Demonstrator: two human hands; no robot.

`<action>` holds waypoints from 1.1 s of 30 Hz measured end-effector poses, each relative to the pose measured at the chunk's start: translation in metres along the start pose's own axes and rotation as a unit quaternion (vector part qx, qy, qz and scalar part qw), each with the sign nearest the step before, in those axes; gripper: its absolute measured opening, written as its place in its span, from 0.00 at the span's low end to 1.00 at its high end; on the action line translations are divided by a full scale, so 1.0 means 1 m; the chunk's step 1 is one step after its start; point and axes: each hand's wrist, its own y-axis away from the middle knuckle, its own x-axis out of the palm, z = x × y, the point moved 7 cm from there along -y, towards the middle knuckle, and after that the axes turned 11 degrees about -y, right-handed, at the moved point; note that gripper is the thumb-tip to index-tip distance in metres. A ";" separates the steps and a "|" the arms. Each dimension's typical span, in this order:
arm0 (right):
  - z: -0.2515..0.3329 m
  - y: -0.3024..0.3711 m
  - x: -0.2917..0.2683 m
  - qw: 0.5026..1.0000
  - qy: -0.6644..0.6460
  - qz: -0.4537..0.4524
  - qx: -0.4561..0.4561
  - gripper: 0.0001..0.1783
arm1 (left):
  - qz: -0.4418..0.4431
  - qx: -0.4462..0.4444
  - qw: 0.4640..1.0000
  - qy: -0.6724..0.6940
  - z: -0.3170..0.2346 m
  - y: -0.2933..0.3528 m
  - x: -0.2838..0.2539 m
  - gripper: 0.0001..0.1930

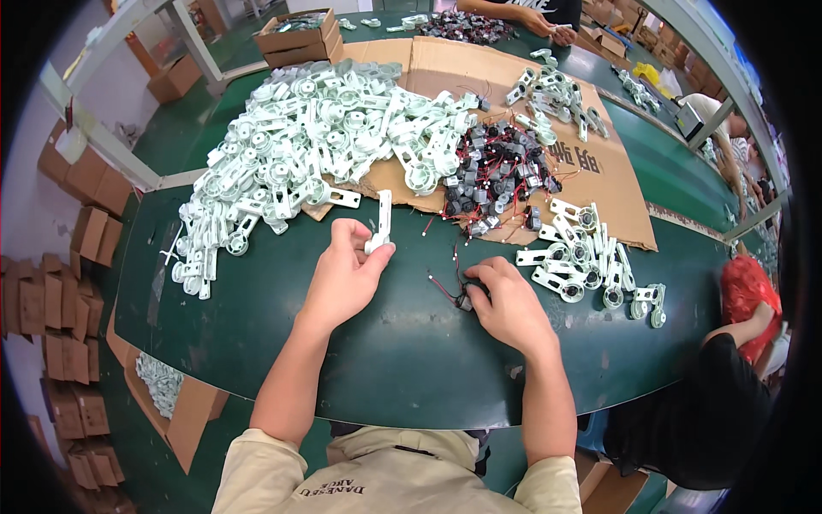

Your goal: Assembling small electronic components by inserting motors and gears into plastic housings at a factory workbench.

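Observation:
Between the thumb and fingers of my left hand (347, 270) is a pale green plastic housing (383, 218), its slotted arm pointing up and away from me. My right hand (509, 304) pinches a small dark motor (465, 301) with thin red and black wires, low over the green table (402, 360). Beyond my left hand spreads a big heap of the same pale green housings (300, 128). A pile of dark motors with red wires (501, 176) lies past my right hand. To the right sits a group of housings with dark parts inside (582, 253).
Flattened cardboard (625, 188) lies under the motors and part of the heap. An open carton (300, 38) stands at the back left. Across the table, another person's hands (548, 26) work. A person in black (693, 411) is close on the right, near a red bag (749, 295).

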 end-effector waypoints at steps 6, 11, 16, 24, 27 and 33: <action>-0.001 -0.001 0.006 0.996 -0.044 0.069 0.043 0.12 | 0.125 0.005 0.935 0.331 -0.013 0.002 0.014 0.22; -0.004 -0.004 0.011 0.997 -0.025 0.057 0.054 0.12 | 0.197 -0.005 0.876 0.440 -0.019 0.005 0.021 0.22; -0.007 -0.012 -0.008 0.953 -0.276 -0.111 0.050 0.12 | 0.211 -0.010 0.842 0.497 -0.022 0.006 0.026 0.23; 0.022 -0.001 0.003 0.828 -0.545 -0.121 0.060 0.09 | 0.243 -0.008 0.851 0.465 -0.026 0.017 0.046 0.22; 0.019 0.005 0.003 0.885 -0.439 -0.149 0.054 0.06 | 0.250 -0.013 0.842 0.478 -0.030 0.019 0.052 0.21; 0.028 0.009 0.002 0.919 -0.332 -0.213 0.019 0.06 | 0.274 -0.019 0.821 0.500 -0.034 0.025 0.060 0.22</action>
